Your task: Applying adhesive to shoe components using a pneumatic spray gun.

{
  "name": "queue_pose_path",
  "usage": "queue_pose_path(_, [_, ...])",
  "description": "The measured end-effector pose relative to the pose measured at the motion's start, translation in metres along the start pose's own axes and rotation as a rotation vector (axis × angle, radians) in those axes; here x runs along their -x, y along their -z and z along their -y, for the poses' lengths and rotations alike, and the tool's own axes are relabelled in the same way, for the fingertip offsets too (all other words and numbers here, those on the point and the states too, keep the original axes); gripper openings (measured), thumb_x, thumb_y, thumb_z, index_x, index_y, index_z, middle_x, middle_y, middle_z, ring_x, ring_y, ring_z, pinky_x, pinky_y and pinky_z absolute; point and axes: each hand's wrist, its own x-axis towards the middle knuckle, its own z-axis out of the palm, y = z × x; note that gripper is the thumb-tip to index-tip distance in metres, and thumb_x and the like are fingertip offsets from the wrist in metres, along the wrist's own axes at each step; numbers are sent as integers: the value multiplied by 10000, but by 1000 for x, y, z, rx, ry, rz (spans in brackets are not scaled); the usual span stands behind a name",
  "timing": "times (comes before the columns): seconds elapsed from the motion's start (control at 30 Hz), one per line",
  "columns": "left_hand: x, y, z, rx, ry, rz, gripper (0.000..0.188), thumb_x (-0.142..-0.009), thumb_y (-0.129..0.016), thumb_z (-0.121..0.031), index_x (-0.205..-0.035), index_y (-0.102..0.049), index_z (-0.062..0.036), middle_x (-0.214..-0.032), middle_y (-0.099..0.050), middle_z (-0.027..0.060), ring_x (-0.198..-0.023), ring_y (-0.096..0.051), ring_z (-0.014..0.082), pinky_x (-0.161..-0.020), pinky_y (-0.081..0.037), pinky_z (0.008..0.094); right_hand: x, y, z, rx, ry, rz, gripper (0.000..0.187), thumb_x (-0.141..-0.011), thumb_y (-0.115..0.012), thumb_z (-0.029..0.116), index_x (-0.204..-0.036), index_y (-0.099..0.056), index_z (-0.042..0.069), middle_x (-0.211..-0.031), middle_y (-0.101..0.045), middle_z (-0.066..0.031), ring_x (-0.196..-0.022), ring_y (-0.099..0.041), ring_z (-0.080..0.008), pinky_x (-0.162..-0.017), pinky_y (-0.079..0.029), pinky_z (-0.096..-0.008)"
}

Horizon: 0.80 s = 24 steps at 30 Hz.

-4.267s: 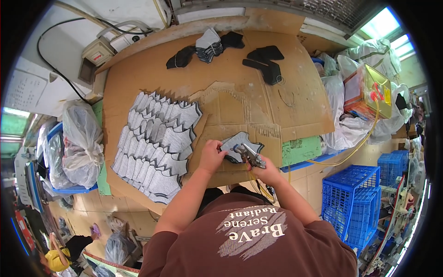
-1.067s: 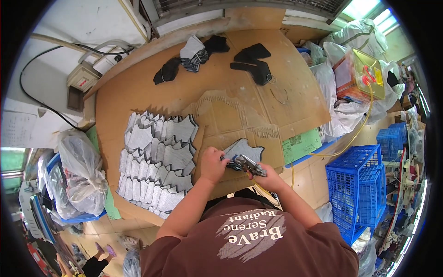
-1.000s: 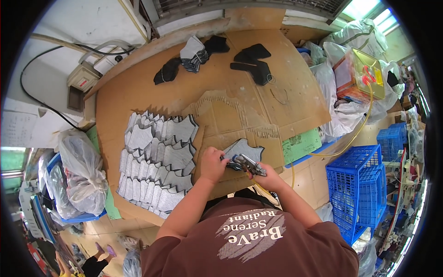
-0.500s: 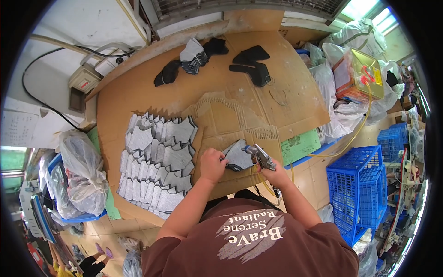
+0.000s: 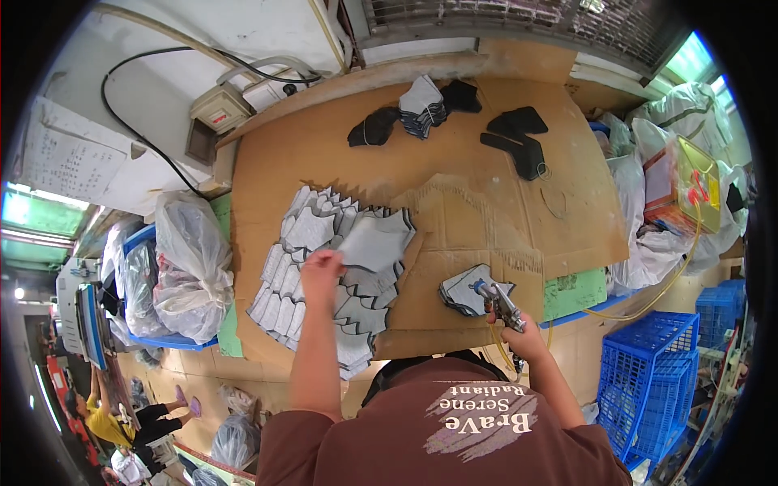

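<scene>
My left hand (image 5: 321, 274) is over the overlapping rows of grey, dark-edged fabric pieces (image 5: 279, 279) on the left of the table. Its fingers are closed at the near-left corner of one light grey piece (image 5: 377, 241), which lies across the rows; motion blurs the fingertips slightly. My right hand (image 5: 530, 342) grips a metal spray gun (image 5: 507, 308) with a blue part at its front end. That front end points left, over a small stack of grey fabric pieces (image 5: 460, 290) near the table's front edge.
Cardboard (image 5: 324, 174) covers the table. At its far side lie a bundle of grey pieces (image 5: 421, 99) and black pieces (image 5: 519, 134). A yellow hose (image 5: 689, 259) runs to a tin (image 5: 701, 182) at right. Blue crates (image 5: 644, 389) and bagged goods (image 5: 194, 275) flank the table.
My left hand has moved left from the small stack to the laid-out rows, where a grey piece now lies across them. My right hand keeps the spray gun by the stack. The view has shifted.
</scene>
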Motion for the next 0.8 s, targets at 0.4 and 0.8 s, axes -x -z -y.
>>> queue_pose_path(0.4, [-75,75,13,-447,-61,-291,192,-728,-651,-85,-855,-571,35,-708,-583,92,-540,-538,148,-486,-444,266,-4,-5,-3,-27,-82,25,319,-697,-451,-10,-1001,-537,30,-884,-560,-9,-825,-498,-95,-753,-394,-226])
queue_pose_path(0.8, [84,-119,18,-647,-657,562,225,-628,-697,-98,-806,-578,-28,-820,-542,129,-794,-520,303,-705,-428,373,-5,-11,-10,23,-64,24,180,-682,-463,26,-848,-530,36,-784,-546,-26,-752,-478,-117,-699,-392,-251])
